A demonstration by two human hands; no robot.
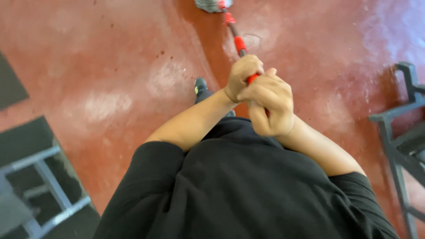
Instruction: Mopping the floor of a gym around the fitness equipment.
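A red-and-black mop handle (239, 43) is clenched by both hands, the right hand (270, 102) nearest the black shirt (230, 186), the left hand (242, 76) just beyond. Farther off, the grey mop head (208, 5) is rested on the glossy red floor (110, 79), flanked by dark mats (26, 141) and metal frames (398, 128).

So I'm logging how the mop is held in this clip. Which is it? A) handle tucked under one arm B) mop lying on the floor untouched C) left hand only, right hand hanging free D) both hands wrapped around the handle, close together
D: the left hand and right hand both close around the red and dark mop handle, one just above the other, with the mop head out on the red floor.
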